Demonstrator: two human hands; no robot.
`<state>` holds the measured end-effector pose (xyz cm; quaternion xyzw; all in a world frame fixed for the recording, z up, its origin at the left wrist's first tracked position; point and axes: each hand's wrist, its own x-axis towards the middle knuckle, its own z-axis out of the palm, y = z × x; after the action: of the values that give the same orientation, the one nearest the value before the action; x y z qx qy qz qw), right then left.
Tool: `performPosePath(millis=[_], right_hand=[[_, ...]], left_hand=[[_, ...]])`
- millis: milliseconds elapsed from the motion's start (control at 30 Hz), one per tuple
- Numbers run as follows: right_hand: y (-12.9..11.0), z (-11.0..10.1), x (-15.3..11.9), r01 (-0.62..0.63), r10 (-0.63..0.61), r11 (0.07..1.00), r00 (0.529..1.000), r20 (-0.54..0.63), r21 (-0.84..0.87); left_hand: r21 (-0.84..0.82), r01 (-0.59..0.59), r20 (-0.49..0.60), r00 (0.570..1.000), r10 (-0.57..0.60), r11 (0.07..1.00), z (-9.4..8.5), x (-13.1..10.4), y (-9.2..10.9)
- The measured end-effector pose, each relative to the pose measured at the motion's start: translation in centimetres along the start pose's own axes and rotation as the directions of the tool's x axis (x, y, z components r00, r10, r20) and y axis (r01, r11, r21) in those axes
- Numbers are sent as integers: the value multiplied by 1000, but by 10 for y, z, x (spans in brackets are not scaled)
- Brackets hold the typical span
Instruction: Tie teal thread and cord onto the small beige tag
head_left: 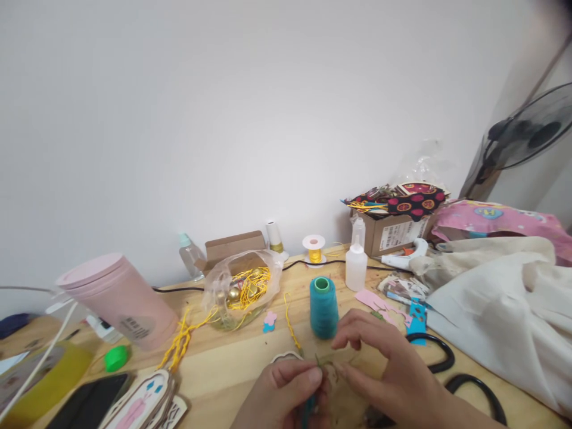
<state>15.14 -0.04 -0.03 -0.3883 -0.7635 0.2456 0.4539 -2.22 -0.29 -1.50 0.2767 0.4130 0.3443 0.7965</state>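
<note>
At bottom centre of the frame, the left hand (pixel 286 390) pinches a blurred teal strand (pixel 308 410) between thumb and fingers. Just right of it, the right hand (pixel 397 366) is half open, thumb and fingertips parted; whether it holds fine thread I cannot tell. Above them stands a teal cone-shaped thread spool (pixel 324 313), right of a braided yellow cord (pixel 291 325).

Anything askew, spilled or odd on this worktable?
The pink canister appears to lean left, though lens distortion may explain that. Cut-up pink paper and blue paper lie loose near the black scissor handles, looking untidy. I see no clear spill or damage.
</note>
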Motion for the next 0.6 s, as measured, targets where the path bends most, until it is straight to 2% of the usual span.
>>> performPosePath(millis=[100, 167, 367, 600], right_hand=[[-4, 0, 3, 193, -197, 977, 980, -38, -90], [-6, 1, 4, 249, -260, 954, 965, -42, -169], [-7, 5, 3, 293, -324, 897, 945, -43, -331], [-5, 9, 1, 337, -397, 843, 916, -61, -420]], left_hand=[[-65, 14, 50, 999, -10, 998, 1, -1, 1], [-86, 15, 86, 996, -8, 996, 3, -1, 1], [-91, 19, 169, 986, -4, 996, 5, 0, -2], [-134, 8, 193, 981, 18, 991, 9, -2, -1]])
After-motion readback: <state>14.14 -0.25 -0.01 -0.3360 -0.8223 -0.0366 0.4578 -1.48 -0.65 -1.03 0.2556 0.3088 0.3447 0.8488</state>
